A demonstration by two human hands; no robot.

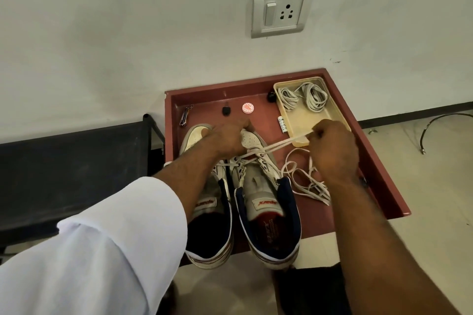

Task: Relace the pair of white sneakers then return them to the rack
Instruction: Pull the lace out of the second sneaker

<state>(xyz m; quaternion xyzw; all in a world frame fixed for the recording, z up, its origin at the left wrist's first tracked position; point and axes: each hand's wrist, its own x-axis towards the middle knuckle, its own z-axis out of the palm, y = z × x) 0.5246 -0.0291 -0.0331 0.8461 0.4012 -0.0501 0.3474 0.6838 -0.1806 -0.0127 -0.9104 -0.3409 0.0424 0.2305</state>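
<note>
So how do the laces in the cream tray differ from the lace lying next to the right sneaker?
The laces in the cream tray are wound into two neat bundles; the loose lace sprawls tangled on the red table. The bundled ones sit at the back, near the wall; the loose one lies nearer. Both look off-white and flat.

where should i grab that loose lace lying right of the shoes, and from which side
Take the loose lace at the open loop nearest the beige tray, coming from above. There a single strand lies flat on the red table; nearer the table's front edge it looks bunched and tangled.
</note>
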